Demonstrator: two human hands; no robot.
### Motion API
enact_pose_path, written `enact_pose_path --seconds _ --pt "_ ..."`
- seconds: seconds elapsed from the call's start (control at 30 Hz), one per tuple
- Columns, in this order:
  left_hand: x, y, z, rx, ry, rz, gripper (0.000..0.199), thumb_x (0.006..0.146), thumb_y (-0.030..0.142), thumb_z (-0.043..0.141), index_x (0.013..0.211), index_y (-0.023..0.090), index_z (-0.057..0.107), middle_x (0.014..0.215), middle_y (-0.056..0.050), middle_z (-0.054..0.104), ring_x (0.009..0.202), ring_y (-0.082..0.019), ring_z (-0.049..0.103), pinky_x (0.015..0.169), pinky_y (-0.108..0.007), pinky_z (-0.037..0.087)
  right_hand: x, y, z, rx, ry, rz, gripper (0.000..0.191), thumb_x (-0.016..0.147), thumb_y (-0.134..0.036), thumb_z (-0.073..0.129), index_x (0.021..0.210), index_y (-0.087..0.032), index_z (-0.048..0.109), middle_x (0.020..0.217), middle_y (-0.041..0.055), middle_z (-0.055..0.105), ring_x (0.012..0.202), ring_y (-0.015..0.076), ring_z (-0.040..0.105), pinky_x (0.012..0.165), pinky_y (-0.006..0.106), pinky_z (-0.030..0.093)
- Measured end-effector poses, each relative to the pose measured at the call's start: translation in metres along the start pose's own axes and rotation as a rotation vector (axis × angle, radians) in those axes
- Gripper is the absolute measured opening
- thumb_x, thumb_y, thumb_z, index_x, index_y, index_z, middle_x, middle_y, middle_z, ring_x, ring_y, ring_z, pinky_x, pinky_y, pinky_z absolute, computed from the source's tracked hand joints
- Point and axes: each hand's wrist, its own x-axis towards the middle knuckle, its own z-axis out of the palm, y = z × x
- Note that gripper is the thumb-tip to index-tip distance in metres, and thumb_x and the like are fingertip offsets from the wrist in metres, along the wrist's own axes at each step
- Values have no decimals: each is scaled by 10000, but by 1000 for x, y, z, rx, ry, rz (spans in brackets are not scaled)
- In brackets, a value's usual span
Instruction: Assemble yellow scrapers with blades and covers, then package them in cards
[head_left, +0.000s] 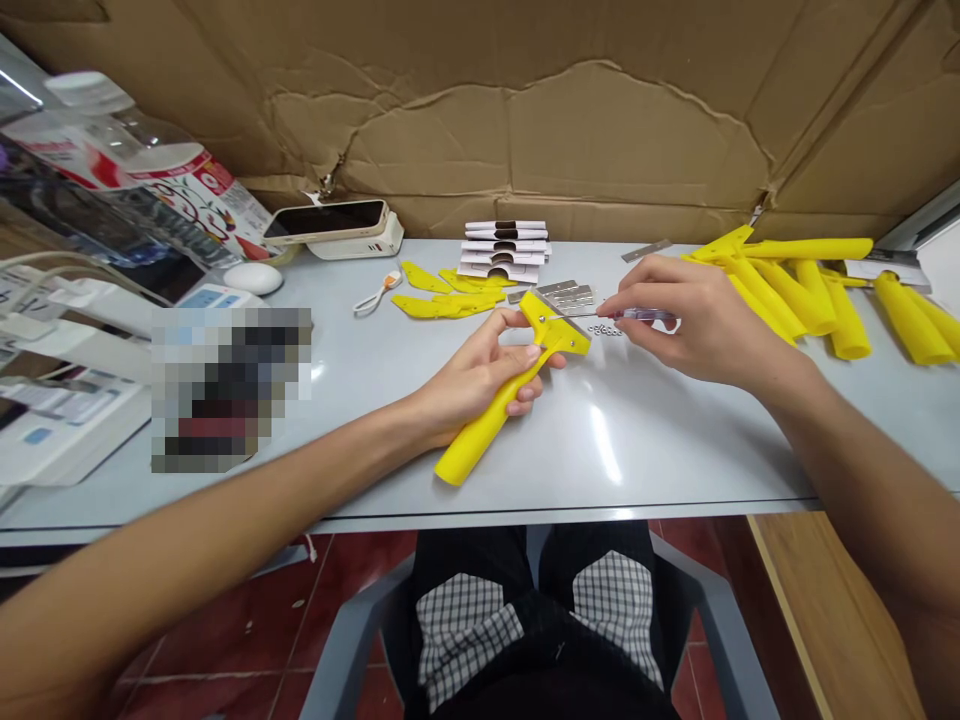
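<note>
My left hand is wrapped round a yellow scraper, its wide head up and its round handle slanting down to the left. Two small screws show on the head. In my right hand is a thin screwdriver with a clear handle, pinched between the fingers; its shaft points left and reaches the scraper's head. Just beyond the head lie metal blades. Small nuts are scattered under my right fingers.
Yellow head pieces lie left of the blades, near stacked white packets. Yellow handles are piled at right. A phone, a mouse and bottles stand at left; cardboard rises behind.
</note>
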Motion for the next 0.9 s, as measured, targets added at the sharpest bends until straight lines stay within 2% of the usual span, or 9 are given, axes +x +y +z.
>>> enact_pose_path --seconds 0.4,0.77,0.9 --pt "-3 0 2 47 -1 16 416 1061 293 793 1205 287 403 1092 -60 790 601 -83 582 526 -223 422 -3 -3 3 -76 -16 35 271 1079 -265 655 1188 -285 902 1128 95 790 824 222 687 743 393 548" --pt "-5 -2 8 143 73 59 347 1090 302 764 1217 274 442 1110 -66 787 603 -78 587 535 -237 462 -6 -28 -2 -310 -4 27 319 1096 -202 594 1206 -264 887 1191 111 764 728 182 598 665 373 461" --pt "-5 -2 7 147 77 62 346 1087 298 763 1214 270 442 1111 -69 782 604 -77 584 534 -235 464 -6 -34 -2 -327 1 48 296 1088 -205 603 1193 -278 870 1180 103 783 792 205 649 681 368 499"
